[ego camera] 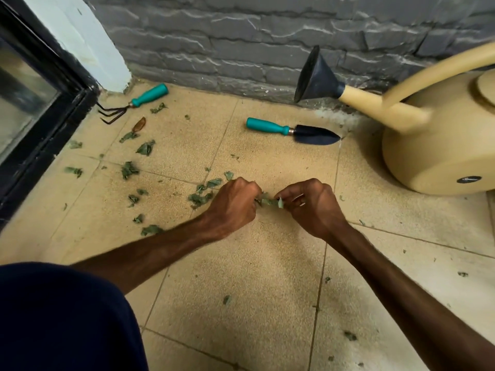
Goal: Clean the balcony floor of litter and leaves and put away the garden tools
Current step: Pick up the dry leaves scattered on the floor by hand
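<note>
Beige floor tiles (254, 263) carry two teal-handled tools: one claw rake (150, 95) near the door frame (53, 103), one trowel (294, 131) near the wall (241, 49). One watering can (434, 156) stands right. Over a dozen leaf scraps (130, 170) lie scattered. Left hand (233, 202) and right hand (310, 202) both close their grip on one leaf clump (269, 202) between them.
</note>
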